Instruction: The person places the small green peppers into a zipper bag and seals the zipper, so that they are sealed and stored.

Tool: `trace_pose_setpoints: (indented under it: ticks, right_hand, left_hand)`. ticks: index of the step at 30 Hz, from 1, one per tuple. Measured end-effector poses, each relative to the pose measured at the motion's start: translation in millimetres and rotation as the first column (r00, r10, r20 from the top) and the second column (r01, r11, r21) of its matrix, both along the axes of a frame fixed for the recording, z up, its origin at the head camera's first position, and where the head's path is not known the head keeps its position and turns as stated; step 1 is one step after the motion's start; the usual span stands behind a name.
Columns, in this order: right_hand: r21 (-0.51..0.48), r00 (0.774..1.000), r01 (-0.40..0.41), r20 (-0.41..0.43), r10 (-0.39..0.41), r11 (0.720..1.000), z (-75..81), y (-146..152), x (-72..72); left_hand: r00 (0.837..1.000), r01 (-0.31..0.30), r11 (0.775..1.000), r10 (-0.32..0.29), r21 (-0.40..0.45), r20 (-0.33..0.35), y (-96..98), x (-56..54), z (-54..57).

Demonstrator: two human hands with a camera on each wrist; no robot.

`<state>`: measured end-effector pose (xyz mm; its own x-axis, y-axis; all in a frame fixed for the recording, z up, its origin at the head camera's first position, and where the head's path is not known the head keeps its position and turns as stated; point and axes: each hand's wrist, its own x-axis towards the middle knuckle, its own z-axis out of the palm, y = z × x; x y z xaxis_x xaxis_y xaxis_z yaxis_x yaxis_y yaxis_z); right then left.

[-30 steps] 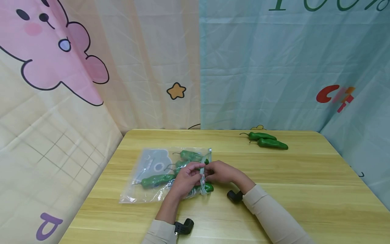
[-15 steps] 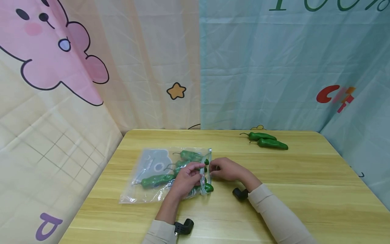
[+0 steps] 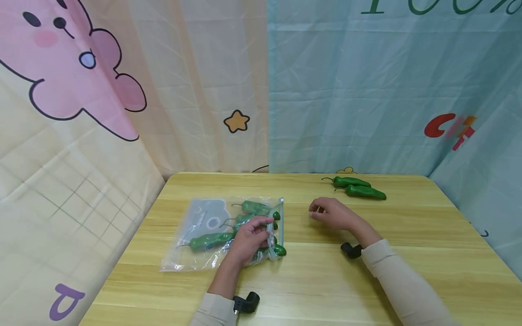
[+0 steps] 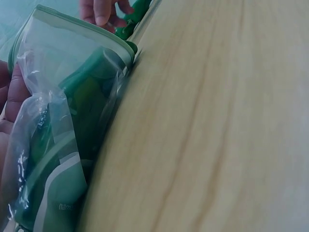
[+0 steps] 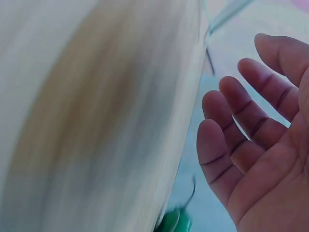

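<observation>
A clear zip bag (image 3: pixel 176 259) lies on the table with several green peppers (image 3: pixel 209 242) inside, its mouth facing right. My left hand (image 3: pixel 248 237) pinches the upper lip of that mouth, and the left wrist view shows the bag's rim (image 4: pixel 82 23) standing apart around the opening. Some pepper tips show at the mouth. To the right, over the table, my right hand (image 3: pixel 335 214) holds nothing; its fingers are loosely bent in the right wrist view. Two green peppers (image 3: pixel 364 192) lie side by side at the back, beyond this hand.
The wooden table (image 3: pixel 424 253) has its back edge close behind the two loose peppers. Printed curtains (image 3: pixel 350 90) hang behind and at both sides. A black wrist camera (image 3: pixel 247 302) sits on the left wrist, another (image 3: pixel 351 250) on the right.
My right hand has left the bag's mouth and moved right and slightly back, toward the two loose peppers. The left hand and the bag have stayed in place.
</observation>
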<state>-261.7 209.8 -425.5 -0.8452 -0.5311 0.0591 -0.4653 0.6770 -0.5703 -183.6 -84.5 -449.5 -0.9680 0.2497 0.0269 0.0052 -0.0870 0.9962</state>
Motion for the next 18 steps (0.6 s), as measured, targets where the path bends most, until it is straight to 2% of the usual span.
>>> trace_pose_setpoints:
  ticks: [6,10,13,18]
  right_hand:
    - [0.014,0.995,0.098,-0.024,-0.098,0.995,6.0,44,0.0]
    - [-0.012,0.981,0.193,-0.011,-0.193,0.981,11.3,71,2.9]
    - [-0.052,0.961,0.278,0.020,-0.277,0.959,13.6,90,4.0]
    - [-0.094,0.910,0.413,0.057,-0.410,0.906,11.6,119,3.3]
  left_hand:
    - [1.000,0.000,1.000,0.000,0.003,0.011,-0.3,-1.1,-1.5]
    - [1.000,-0.004,1.000,0.004,-0.003,0.014,-0.7,-0.7,-0.8]
    - [1.000,-0.011,1.000,0.011,-0.011,0.011,-0.8,-0.9,-0.7]
    - [1.000,-0.017,1.000,0.017,-0.005,0.005,-0.6,-1.9,-1.2]
